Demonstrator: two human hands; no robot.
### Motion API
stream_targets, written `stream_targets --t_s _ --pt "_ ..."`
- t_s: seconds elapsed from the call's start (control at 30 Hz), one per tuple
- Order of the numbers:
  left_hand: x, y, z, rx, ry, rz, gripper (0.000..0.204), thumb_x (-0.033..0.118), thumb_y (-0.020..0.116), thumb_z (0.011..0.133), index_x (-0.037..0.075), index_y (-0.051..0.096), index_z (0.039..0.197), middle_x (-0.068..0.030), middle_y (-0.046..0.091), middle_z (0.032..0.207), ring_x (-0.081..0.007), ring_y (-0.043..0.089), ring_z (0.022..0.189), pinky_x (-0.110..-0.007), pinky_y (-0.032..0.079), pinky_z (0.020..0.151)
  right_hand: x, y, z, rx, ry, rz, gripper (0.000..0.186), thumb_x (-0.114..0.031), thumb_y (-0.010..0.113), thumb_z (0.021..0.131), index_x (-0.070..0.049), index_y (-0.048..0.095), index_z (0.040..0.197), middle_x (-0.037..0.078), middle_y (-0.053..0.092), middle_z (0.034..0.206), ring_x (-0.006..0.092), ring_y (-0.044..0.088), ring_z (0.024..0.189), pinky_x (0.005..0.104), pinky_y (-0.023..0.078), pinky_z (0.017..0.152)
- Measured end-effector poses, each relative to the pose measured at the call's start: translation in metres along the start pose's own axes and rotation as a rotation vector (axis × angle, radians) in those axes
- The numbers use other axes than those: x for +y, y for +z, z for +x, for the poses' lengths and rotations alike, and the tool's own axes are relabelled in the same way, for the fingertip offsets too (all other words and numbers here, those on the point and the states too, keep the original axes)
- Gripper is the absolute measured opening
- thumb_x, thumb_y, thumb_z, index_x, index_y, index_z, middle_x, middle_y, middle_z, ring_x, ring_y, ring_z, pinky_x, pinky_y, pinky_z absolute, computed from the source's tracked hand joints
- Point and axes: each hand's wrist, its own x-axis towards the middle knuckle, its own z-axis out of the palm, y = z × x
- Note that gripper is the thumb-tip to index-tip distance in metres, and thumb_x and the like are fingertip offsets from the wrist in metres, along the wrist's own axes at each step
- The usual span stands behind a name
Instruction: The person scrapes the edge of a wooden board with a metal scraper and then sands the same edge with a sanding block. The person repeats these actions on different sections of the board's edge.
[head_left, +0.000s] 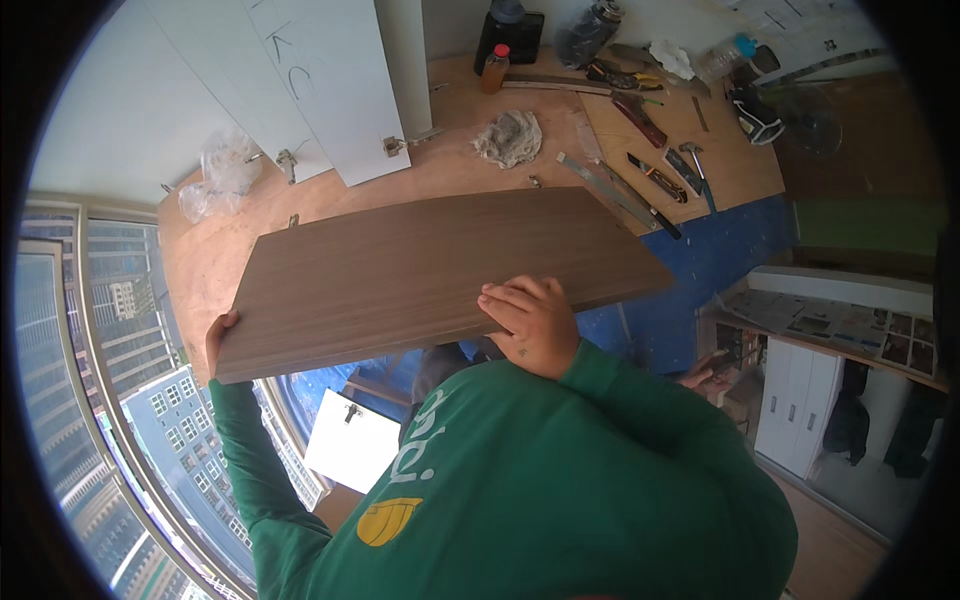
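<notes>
A long brown wood-grain board (pixel 400 280) lies across the front of the plywood bench (pixel 205 255), its near edge overhanging toward me. My left hand (pixel 219 340) grips the board's left end, fingers wrapped at the corner. My right hand (pixel 530 330) holds the near edge right of the middle, fingers bent over the top surface, thumb hidden. A small metal fitting (pixel 293 220) shows just behind the board. Metal straight strips (pixel 605 190) lie beyond its right end.
Behind are white panels (pixel 330 90) with hinges, a plastic bag (pixel 225 165), a rag (pixel 508 138), bottles (pixel 495 70) and hand tools including a hammer (pixel 697 165). A window (pixel 130 330) is left. Below are blue sheeting (pixel 690 240) and a white board (pixel 355 440). Cabinets (pixel 785 400) stand right.
</notes>
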Motion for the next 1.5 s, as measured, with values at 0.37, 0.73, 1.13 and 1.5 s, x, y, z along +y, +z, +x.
stream_targets --t_s 0.37,0.73,1.13,1.5 --pt "0.009 -0.049 -0.003 -0.126 -0.061 0.676 0.054 0.032 0.055 0.104 -0.001 0.055 0.146 -0.0111 0.066 0.131 -0.0206 0.062 0.118 -0.033 0.044 0.106 0.029 0.002 -0.01 -0.185 0.096 0.148 0.056 -0.038 0.08 0.088 -0.009 0.063 0.133 0.021 0.058 0.139 0.0387 0.055 0.127 0.0513 0.043 0.108" --pt "-0.032 -0.067 0.027 -0.173 -0.03 0.669 0.053 0.031 0.053 0.105 0.002 0.05 0.149 -0.01 0.063 0.133 -0.0211 0.059 0.121 -0.037 0.045 0.105 0.277 0.082 -0.112 -0.192 1.443 0.517 0.092 -0.068 0.059 0.094 0.008 0.053 0.146 0.029 0.05 0.153 0.0418 0.05 0.14 0.0462 0.04 0.116" --pt "-0.097 -0.081 0.043 0.23 -0.117 0.876 0.087 0.062 0.055 0.101 0.001 0.036 0.16 -0.0165 0.035 0.164 -0.0314 0.036 0.148 -0.045 0.03 0.122 0.189 0.079 -0.085 0.031 1.457 0.573 0.07 -0.062 0.049 0.101 0.001 0.071 0.121 0.022 0.07 0.126 0.0397 0.065 0.116 0.0495 0.049 0.099" --pt "-0.087 -0.145 0.103 0.367 -0.152 1.358 0.103 0.08 0.035 0.098 -0.01 0.053 0.145 -0.03 0.056 0.146 -0.0396 0.053 0.138 -0.042 0.041 0.115 0.269 0.096 -0.04 -0.111 1.187 0.467 0.063 -0.056 0.051 0.103 0.001 0.07 0.123 0.024 0.07 0.118 0.0404 0.065 0.115 0.0467 0.051 0.099"
